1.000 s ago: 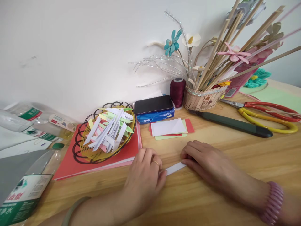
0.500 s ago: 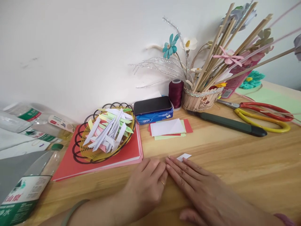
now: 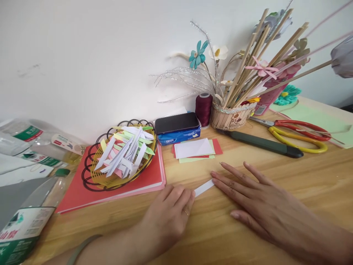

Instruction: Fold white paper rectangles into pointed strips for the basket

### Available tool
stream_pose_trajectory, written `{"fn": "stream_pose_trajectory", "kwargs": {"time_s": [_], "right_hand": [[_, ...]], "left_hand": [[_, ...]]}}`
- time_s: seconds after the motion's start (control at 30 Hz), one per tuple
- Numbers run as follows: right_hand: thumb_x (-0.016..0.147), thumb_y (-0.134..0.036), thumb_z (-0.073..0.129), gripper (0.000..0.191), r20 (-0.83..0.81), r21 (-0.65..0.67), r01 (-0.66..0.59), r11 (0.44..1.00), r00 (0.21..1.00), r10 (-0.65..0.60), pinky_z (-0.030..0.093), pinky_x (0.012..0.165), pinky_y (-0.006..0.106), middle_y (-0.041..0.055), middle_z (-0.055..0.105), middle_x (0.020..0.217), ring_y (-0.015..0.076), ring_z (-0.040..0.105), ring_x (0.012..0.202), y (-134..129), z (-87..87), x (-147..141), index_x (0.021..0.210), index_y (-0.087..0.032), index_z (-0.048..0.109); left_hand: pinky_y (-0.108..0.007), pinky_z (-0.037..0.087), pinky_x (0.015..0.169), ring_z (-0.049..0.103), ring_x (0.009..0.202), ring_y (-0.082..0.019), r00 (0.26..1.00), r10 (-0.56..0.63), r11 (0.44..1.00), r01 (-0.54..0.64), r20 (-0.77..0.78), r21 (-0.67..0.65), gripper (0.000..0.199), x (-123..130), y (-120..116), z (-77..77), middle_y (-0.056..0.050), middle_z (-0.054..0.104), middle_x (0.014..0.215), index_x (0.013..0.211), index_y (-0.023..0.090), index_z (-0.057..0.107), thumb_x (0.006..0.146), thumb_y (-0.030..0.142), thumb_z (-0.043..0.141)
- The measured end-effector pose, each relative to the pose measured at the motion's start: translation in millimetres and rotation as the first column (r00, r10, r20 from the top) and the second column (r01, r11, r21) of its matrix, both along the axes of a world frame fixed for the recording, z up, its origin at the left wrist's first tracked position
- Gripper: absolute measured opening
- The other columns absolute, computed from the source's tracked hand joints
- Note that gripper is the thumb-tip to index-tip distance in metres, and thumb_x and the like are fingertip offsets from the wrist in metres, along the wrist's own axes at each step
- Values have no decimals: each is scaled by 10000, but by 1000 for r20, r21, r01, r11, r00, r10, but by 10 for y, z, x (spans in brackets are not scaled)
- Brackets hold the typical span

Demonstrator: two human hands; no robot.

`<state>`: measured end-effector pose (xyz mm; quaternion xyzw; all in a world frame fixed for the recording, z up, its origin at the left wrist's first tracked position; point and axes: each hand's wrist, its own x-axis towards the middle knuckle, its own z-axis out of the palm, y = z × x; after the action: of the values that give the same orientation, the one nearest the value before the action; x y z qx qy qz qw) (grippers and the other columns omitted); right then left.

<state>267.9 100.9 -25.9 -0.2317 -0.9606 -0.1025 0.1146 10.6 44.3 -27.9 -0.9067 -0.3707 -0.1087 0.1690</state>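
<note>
A narrow folded strip of white paper lies slantwise on the wooden table between my hands. My left hand is curled, its fingertips closed on the strip's left end, which they hide. My right hand lies palm down with fingers spread, and its fingertips touch the strip's right end. Beyond the hands is a small stack of coloured paper, a white piece on top with green and red under it.
A yellow basket of folded paper rests on red sheets at left, near plastic bottles. Behind are a phone, thread spool and flower basket. A dark green tool and scissors lie right.
My right hand has slid right, away from my left hand, and its fingers have spread. More of the white strip now shows between them. The view has shifted slightly.
</note>
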Motion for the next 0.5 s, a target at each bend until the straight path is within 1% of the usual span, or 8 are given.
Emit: {"fn": "stream_pose_trajectory", "kwargs": {"time_s": [0.1,0.23,0.3,0.37,0.5], "right_hand": [[896,-462,429,633,-45,4,-7,1000,999,7,233,1063,490,82,397,1413,249,273,1334,-81,38,-127,1418,-138,273],[912,-439,420,604,-81,-87,-94,992,993,87,240,1080,400,75,447,1379,198,335,1306,-169,59,-274,1415,-134,284],[912,-411,432,583,-73,-92,-94,991,993,88,228,1085,397,64,463,1367,196,342,1302,-153,64,-241,1411,-141,297],[909,-372,445,555,-58,-65,-66,996,996,62,202,1090,427,53,481,1352,206,352,1296,-105,75,-150,1405,-159,314],[908,-338,445,506,-44,-20,-39,999,998,38,192,1087,454,60,531,1308,218,405,1262,-25,80,14,1377,-163,370]], "left_hand": [[-345,379,782,527,873,-211,1000,-16,1000,16,8,3,293,8,18,15,-94,636,934,1087,64,578,925,80,333],[-336,382,770,528,857,-209,999,-36,999,35,32,18,297,6,29,44,-95,638,915,1053,63,592,935,88,322],[-337,385,765,525,868,-210,999,-26,999,25,38,20,296,-2,29,48,-96,635,924,1068,67,588,933,85,324],[-338,393,748,522,866,-212,999,-17,1000,16,45,25,288,-11,32,46,-96,630,915,1067,73,589,928,81,337],[-325,409,673,519,814,-208,995,-25,999,22,94,29,259,-17,57,45,-87,623,866,1023,79,603,919,80,366]]}}
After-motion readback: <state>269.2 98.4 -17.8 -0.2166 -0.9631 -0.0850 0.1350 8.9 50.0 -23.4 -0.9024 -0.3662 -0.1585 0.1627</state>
